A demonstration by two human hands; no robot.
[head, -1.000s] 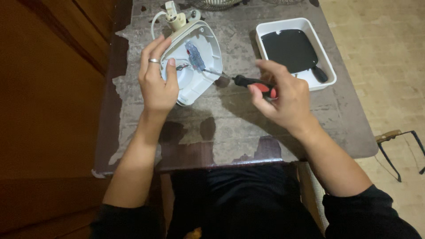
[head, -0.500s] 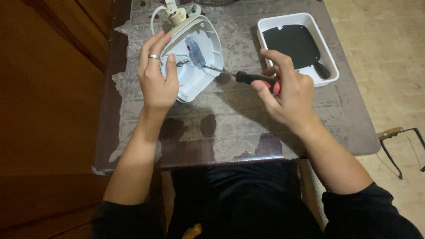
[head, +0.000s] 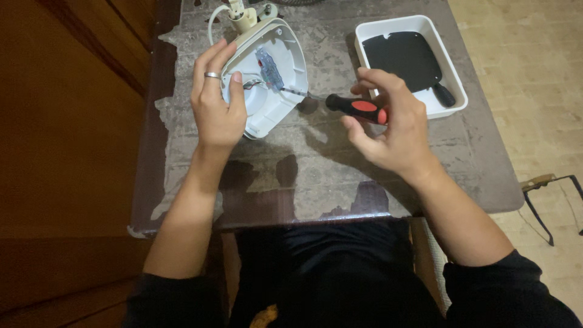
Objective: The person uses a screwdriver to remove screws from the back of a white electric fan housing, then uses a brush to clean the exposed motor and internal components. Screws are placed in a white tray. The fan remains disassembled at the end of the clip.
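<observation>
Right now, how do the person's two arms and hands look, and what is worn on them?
Both forearms are bare, with black sleeves pushed up near the elbows. The left sleeve and the right sleeve look like parts of one dark top. The left hand wears a plain silver ring on one finger. The right hand shows no ring. No gloves, no watch and no bracelet are visible.

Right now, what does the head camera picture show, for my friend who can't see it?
A person's left hand steadies an opened white casing on a worn table, while the right hand holds a black-and-red screwdriver, tip inside the casing. A white tray with a black lid sits to the right.
</observation>
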